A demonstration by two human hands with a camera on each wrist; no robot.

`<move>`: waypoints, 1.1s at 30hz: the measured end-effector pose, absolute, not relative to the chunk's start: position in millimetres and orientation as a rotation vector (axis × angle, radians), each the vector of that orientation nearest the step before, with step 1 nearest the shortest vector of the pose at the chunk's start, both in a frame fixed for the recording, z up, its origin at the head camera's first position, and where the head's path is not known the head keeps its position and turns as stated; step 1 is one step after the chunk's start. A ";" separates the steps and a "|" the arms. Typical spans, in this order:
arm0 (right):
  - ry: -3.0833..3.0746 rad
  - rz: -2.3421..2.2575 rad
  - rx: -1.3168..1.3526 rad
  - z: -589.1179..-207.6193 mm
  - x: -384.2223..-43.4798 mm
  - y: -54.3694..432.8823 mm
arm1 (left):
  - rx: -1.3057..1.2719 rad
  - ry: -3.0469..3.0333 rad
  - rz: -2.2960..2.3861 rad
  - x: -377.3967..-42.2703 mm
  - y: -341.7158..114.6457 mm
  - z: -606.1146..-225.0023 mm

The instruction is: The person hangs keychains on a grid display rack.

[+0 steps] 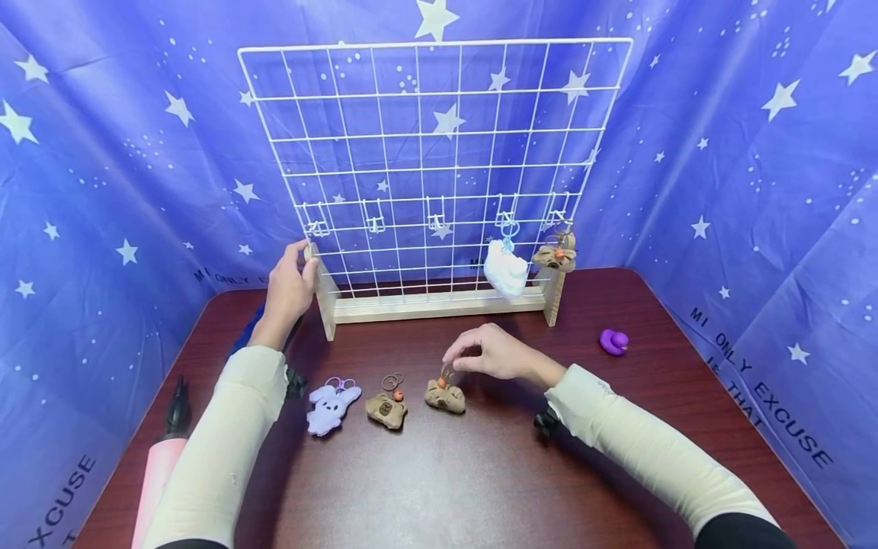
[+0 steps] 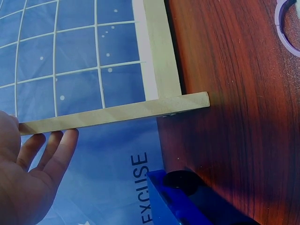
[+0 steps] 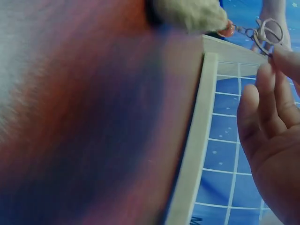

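Note:
My right hand [image 1: 495, 351] pinches the ring of a brown plush keychain [image 1: 444, 396] with an orange bell. In the right wrist view its metal ring [image 3: 272, 32] sits between thumb and fingertip, the plush partly cut off by the frame edge. My left hand [image 1: 289, 284] holds the left wooden upright [image 2: 112, 112] of a white wire grid rack [image 1: 439, 168], thumb on one side and fingers on the other. A second brown plush keychain [image 1: 387, 410] and a lilac bunny keychain [image 1: 332, 408] lie on the table, left of the right hand.
Several white hooks [image 1: 374, 223] line the grid. A white plush keychain [image 1: 506, 268] and another brown plush keychain [image 1: 555, 258] hang on the right. A purple rubber duck [image 1: 613, 342] sits at the table's right; a pink pump [image 1: 161, 473] and a blue object [image 1: 248, 332] are at the left.

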State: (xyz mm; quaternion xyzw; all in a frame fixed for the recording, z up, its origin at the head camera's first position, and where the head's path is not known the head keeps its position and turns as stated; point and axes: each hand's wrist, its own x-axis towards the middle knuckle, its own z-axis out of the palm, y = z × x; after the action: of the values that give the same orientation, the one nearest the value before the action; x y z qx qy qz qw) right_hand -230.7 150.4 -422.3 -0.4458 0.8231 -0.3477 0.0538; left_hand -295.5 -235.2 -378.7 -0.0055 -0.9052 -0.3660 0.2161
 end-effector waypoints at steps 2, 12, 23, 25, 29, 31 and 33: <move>2.531 -1.095 -1.360 -417.4 -230.9 151.7 | -0.012 -2.508 -1.015 -295.4 -234.6 -379.2; 2.681 -1.343 -1.205 -390.8 -236.4 153.5 | -0.022 -2.505 -1.012 -295.8 -235.1 -380.1; 2.857 -1.435 -1.055 -348.9 -252.5 144.6 | -0.027 -2.498 -1.012 -295.3 -235.0 -380.3; 2.874 -1.457 -1.017 -342.6 -255.8 142.4 | -0.031 -2.496 -1.013 -294.6 -235.0 -380.0; 2.915 -1.476 -0.965 -331.9 -261.5 138.3 | -0.034 -2.493 -1.018 -294.4 -234.9 -379.7; 2.935 -1.476 -0.947 -327.9 -264.2 136.7 | -0.036 -2.493 -1.017 -294.7 -234.7 -379.7; 2.943 -1.487 -0.932 -324.3 -266.4 135.0 | -0.040 -2.492 -1.017 -294.7 -234.8 -379.6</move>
State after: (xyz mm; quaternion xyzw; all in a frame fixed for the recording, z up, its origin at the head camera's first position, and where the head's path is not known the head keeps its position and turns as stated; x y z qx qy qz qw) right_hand -266.4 135.0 -324.3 -0.2693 0.8501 -0.4296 -0.1421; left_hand -294.7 -234.8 -379.6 -0.0144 -0.9025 -0.3682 0.2229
